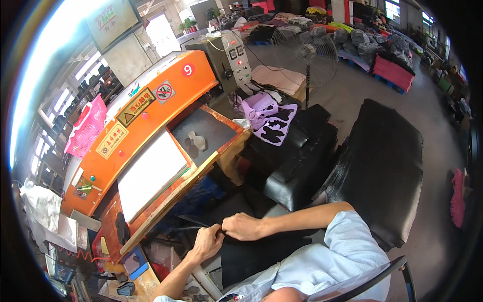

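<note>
My left hand [209,243] and my right hand [244,226] meet in front of my body, fingertips close together. Both have their fingers bent in a pinch. What lies between them is too small and dark to make out. Thin dark strips [192,221] show just left of the fingers. Below my right hand a black sheet [256,259] spreads across my lap. Beyond my hands stands an orange press machine [166,73], with a white board [150,173] on its wooden table [173,206].
Sole-shaped pieces [198,142] lie in a dark recess of the table. A purple sheet with cut-outs [271,121] rests on black material. Stacked black sheets [382,166] stand right, a fan [306,55] behind. A pink basket [86,128] sits atop the machine.
</note>
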Available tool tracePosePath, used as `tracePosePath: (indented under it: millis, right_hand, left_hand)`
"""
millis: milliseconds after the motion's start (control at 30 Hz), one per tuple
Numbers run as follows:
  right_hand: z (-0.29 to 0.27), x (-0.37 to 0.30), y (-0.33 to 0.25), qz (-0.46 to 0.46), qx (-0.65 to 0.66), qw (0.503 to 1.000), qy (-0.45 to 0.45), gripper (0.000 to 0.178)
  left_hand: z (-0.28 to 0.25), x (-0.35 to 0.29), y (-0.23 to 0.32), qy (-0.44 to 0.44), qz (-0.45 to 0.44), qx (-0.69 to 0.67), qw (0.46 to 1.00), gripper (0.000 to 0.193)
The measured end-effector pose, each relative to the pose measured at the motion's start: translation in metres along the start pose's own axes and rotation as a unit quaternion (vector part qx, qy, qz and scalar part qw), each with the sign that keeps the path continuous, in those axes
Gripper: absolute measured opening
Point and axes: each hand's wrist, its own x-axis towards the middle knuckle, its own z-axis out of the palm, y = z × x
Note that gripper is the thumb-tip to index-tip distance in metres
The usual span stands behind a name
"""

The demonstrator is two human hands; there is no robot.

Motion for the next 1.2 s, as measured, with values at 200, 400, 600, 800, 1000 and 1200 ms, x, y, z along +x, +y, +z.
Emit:
tracePosePath:
  millis: [200, 400, 600, 800, 1000, 1200]
  right_hand:
    - [0.006, -0.069, 0.001, 0.215, -0.051, 0.965, -0.140, 0.020]
    - [0.036, -0.061, 0.006, 0.036, -0.062, 0.997, -0.034, 0.023]
    - [0.028, -0.023, 0.004, -0.037, -0.053, 0.993, 0.097, 0.020]
    - [0.046, 0.001, 0.007, -0.016, -0.055, 0.998, 0.027, 0.040]
    - [0.043, 0.007, 0.038, 0.015, -0.002, 1.000, -0.026, 0.020]
    - [0.019, 0.015, 0.084, 0.004, -0.032, 0.987, -0.155, 0.014]
  left_hand:
    - [0.018, -0.020, -0.024, 0.105, -0.093, -0.068, 0.988, 0.020]
    - [0.031, -0.021, -0.030, 0.056, -0.100, -0.107, 0.988, 0.026]
    - [0.027, -0.017, -0.024, 0.132, -0.294, -0.157, 0.934, 0.027]
    - [0.034, 0.003, -0.027, 0.264, -0.432, -0.285, 0.814, 0.025]
    - [0.046, -0.011, -0.040, 0.293, -0.409, -0.323, 0.802, 0.027]
    - [0.060, -0.032, -0.066, 0.333, -0.403, -0.384, 0.761, 0.029]
